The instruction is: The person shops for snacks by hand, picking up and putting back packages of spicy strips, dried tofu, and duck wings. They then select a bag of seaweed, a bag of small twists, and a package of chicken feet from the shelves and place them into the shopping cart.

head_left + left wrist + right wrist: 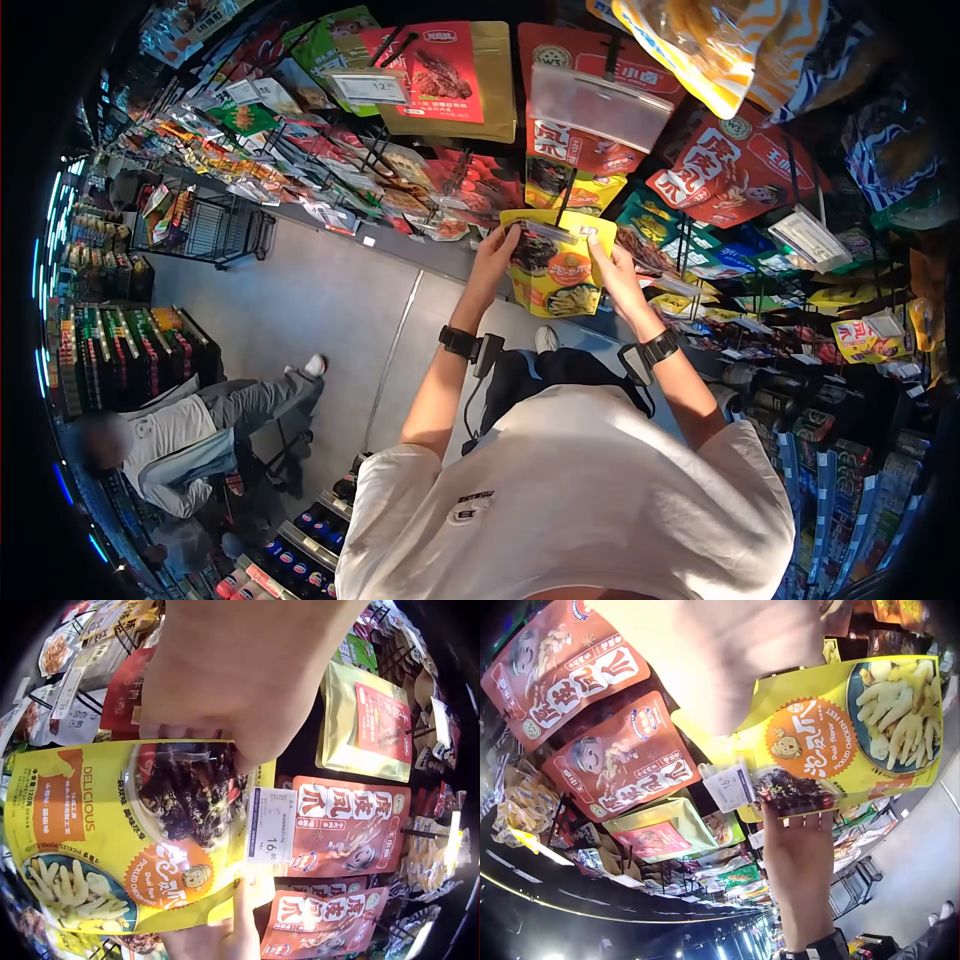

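Both hands hold a yellow bag of pickled chicken feet (pixel 556 272) upright at the front of the snack rack. My left hand (pixel 488 264) pinches its left edge, thumb on the printed front. At the upper right side, my right hand (pixel 622 278) grips it. The left wrist view shows the bag's front (pixel 82 810), with a picture of chicken feet in a bowl and an orange badge. A white price tag (pixel 270 825) overlaps the bag's top edge. Fingers of the left hand (pixel 799 844) reach behind the bag in the right wrist view.
Red snack bags (pixel 735 170) hang to the right, and a gold bag (pixel 450 85) hangs to the upper left. More yellow bags (pixel 575 190) hang behind the held one. A shopping cart (pixel 200 225) stands in the aisle, and another person (pixel 190 440) is at the left.
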